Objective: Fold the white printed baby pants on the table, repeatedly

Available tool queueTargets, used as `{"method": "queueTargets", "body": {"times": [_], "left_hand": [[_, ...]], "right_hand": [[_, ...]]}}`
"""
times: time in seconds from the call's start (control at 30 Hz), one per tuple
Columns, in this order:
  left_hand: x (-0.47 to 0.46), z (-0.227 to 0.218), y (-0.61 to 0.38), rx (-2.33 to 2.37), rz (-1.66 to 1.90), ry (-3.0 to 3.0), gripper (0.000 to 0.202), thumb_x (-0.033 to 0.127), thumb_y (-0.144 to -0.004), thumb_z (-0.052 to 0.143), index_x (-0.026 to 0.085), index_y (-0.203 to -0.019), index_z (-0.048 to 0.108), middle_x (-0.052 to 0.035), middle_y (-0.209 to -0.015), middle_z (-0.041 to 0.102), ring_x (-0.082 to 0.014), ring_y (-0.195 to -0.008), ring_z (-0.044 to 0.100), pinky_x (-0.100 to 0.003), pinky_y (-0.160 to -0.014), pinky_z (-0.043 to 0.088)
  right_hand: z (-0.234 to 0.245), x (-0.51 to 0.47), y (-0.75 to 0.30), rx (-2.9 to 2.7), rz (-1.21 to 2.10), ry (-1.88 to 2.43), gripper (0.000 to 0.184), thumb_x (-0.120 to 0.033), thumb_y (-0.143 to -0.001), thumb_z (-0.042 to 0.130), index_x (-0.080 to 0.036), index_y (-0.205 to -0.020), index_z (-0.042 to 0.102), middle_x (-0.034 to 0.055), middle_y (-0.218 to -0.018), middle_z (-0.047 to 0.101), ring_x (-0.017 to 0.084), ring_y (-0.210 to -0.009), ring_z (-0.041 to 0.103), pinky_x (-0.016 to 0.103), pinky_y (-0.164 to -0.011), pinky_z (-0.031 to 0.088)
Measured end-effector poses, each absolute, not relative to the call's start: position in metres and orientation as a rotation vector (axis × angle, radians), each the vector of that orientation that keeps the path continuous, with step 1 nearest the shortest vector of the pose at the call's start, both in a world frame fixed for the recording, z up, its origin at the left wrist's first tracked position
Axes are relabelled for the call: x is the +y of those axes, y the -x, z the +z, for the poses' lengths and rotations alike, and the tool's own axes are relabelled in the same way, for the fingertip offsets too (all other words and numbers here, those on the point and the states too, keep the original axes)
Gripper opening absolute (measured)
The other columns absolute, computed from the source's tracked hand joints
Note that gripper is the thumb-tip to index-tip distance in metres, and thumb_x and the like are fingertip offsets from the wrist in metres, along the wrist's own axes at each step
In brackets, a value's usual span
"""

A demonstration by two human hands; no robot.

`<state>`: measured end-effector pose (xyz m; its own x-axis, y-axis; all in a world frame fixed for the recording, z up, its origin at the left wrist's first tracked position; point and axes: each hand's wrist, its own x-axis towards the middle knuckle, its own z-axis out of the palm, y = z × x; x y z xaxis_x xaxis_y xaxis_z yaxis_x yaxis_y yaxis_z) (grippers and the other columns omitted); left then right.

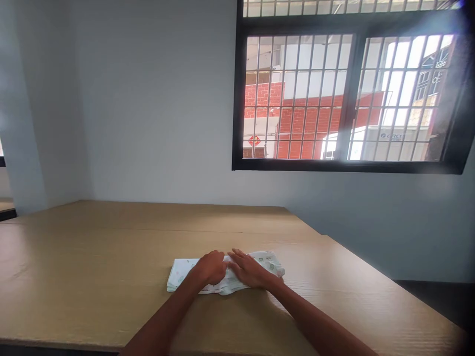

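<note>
A white cloth (181, 271) with small printed figures lies folded into a long flat strip on the wooden table, its right end (270, 260) a little rumpled. On the middle of it rests my left hand (213, 267), fingers curled in and closed on the fabric; the fingertips are partly hidden. Just to its right, my right hand (247, 267) lies flat on the cloth with its fingers stretched out toward the left. The two hands almost touch. Part of the cloth is covered by both hands and forearms.
The light wooden table (92, 277) reaches back to a grey wall (159, 109), with a seam across its far part. Its right edge runs diagonally toward me. A black-framed barred window (349, 99) is in the wall at the upper right.
</note>
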<state>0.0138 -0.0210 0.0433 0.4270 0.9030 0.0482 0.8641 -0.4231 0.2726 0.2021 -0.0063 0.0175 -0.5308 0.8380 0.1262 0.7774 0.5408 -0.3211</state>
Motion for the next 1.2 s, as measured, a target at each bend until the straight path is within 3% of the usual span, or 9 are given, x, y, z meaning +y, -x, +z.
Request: {"method": "queueTargets", "body": {"times": [0.07, 0.17, 0.27, 0.47, 0.63, 0.77, 0.87, 1.1, 1.2], "left_hand": [[-0.014, 0.025, -0.031, 1.488, 0.329, -2.484, 0.052, 0.035, -0.095, 0.029, 0.01, -0.138, 0.046, -0.0177, -0.145, 0.044, -0.028, -0.136, 0.039, -0.04, -0.11, 0.03], [-0.01, 0.001, -0.019, 1.433, 0.266, -2.511, 0.064, 0.045, -0.098, 0.022, 0.009, -0.151, 0.023, -0.0146, -0.158, 0.018, -0.0282, -0.146, 0.013, -0.045, -0.117, 0.011], [-0.01, -0.007, 0.02, 1.388, 0.18, -2.557, 0.07, 0.056, -0.097, 0.018, 0.013, -0.153, 0.016, -0.0116, -0.159, 0.01, -0.0281, -0.147, 0.006, -0.048, -0.117, 0.007], [-0.011, -0.002, 0.02, 1.576, 0.139, -2.431, 0.076, 0.055, -0.096, 0.021, 0.003, -0.151, 0.018, -0.0183, -0.158, 0.01, -0.0329, -0.147, 0.006, -0.051, -0.116, 0.009], [-0.02, -0.001, -0.024, 1.355, 0.25, -2.52, 0.07, 0.048, -0.097, 0.019, 0.007, -0.153, 0.013, -0.013, -0.159, 0.007, -0.0284, -0.147, 0.004, -0.046, -0.118, 0.004], [-0.028, -0.003, 0.016, 1.445, 0.188, -2.476, 0.079, 0.059, -0.095, 0.018, 0.004, -0.152, 0.012, -0.0138, -0.159, 0.009, -0.0294, -0.147, 0.003, -0.045, -0.118, 0.005], [-0.029, -0.009, 0.058, 1.596, 0.187, -2.442, 0.077, 0.057, -0.096, 0.018, 0.004, -0.152, 0.015, -0.0142, -0.159, 0.01, -0.0284, -0.147, 0.005, -0.043, -0.118, 0.007], [-0.008, -0.002, 0.087, 1.448, 0.132, -2.512, 0.075, 0.059, -0.095, 0.025, 0.011, -0.152, 0.021, -0.0123, -0.158, 0.012, -0.0281, -0.147, 0.009, -0.043, -0.117, 0.015], [-0.001, 0.003, 0.094, 1.531, 0.252, -2.552, 0.056, 0.048, -0.095, 0.036, 0.021, -0.144, 0.042, -0.007, -0.159, 0.013, -0.0325, -0.147, 0.003, -0.049, -0.117, 0.012]], "right_hand": [[0.013, -0.002, -0.199, -2.548, 0.27, 1.301, 0.052, -0.038, -0.1, 0.03, -0.016, -0.146, 0.039, 0.012, -0.153, 0.033, 0.027, -0.142, 0.026, 0.046, -0.116, 0.022], [0.013, 0.003, -0.221, -2.613, 0.288, 1.355, 0.055, -0.037, -0.097, 0.036, -0.013, -0.147, 0.037, 0.0125, -0.153, 0.033, 0.028, -0.143, 0.024, 0.045, -0.117, 0.019], [0.018, 0.005, -0.252, -2.597, 0.32, 1.421, 0.057, -0.041, -0.096, 0.036, -0.014, -0.147, 0.036, 0.0129, -0.154, 0.031, 0.029, -0.143, 0.023, 0.047, -0.116, 0.02], [0.02, 0.002, -0.223, -2.538, 0.309, 1.379, 0.058, -0.039, -0.099, 0.03, -0.01, -0.148, 0.032, 0.0148, -0.155, 0.027, 0.032, -0.143, 0.021, 0.048, -0.115, 0.021], [0.014, -0.012, -0.194, -2.597, 0.362, 1.225, 0.057, -0.044, -0.102, 0.022, -0.017, -0.152, 0.027, 0.0065, -0.156, 0.026, 0.024, -0.144, 0.02, 0.04, -0.118, 0.018], [0.019, -0.015, -0.237, -2.663, 0.293, 1.438, 0.068, -0.055, -0.1, 0.023, -0.011, -0.152, 0.024, 0.0115, -0.157, 0.02, 0.026, -0.145, 0.014, 0.044, -0.119, 0.013], [0.024, -0.02, -0.264, -2.645, 0.159, 1.55, 0.069, -0.054, -0.1, 0.02, -0.007, -0.151, 0.025, 0.0142, -0.156, 0.02, 0.026, -0.145, 0.015, 0.044, -0.119, 0.015], [0.019, -0.101, -0.265, -2.591, -0.203, 1.471, 0.072, -0.059, -0.093, 0.043, -0.007, -0.144, 0.041, 0.0206, -0.146, 0.039, 0.037, -0.134, 0.039, 0.052, -0.108, 0.037], [0.015, -0.147, -0.27, -2.697, -0.484, 1.01, 0.053, -0.04, -0.093, 0.055, -0.019, -0.141, 0.047, 0.012, -0.136, 0.056, 0.029, -0.121, 0.056, 0.042, -0.102, 0.047]]}}
